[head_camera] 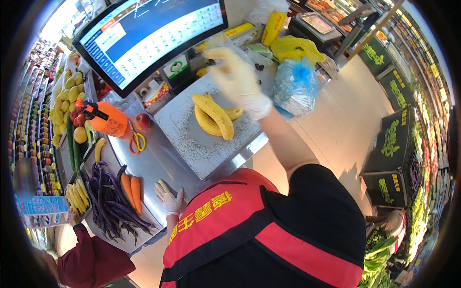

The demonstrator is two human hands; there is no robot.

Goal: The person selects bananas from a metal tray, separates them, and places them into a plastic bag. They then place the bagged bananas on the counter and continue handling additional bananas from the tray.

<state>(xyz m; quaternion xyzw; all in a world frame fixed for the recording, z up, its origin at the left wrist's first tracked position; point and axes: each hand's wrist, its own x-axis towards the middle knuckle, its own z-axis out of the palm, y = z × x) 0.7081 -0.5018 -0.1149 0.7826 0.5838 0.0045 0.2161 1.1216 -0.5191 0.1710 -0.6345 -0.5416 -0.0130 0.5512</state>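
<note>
Yellow bananas [215, 117] with small brown specks lie on the speckled metal plate of a weighing scale [191, 154]. My right hand [237, 79], in a pale glove, is over the plate's far right side, just beyond the bananas. It is motion-blurred, with a clear plastic bag [236, 46] close to its fingers; whether it grips the bag cannot be made out. My left hand [169, 198], also gloved, rests on the steel counter [158, 158] with fingers spread, holding nothing. Near it lie two carrots [132, 192] and a heap of long purple eggplants [108, 201].
A touchscreen monitor [151, 39] stands behind the scale. An orange spray bottle [108, 118], scissors [137, 142] and an apple [142, 121] occupy the left counter. A knotted blue bag [296, 86] sits at right. Another person's hand [73, 217] touches a bunch of bananas [77, 196].
</note>
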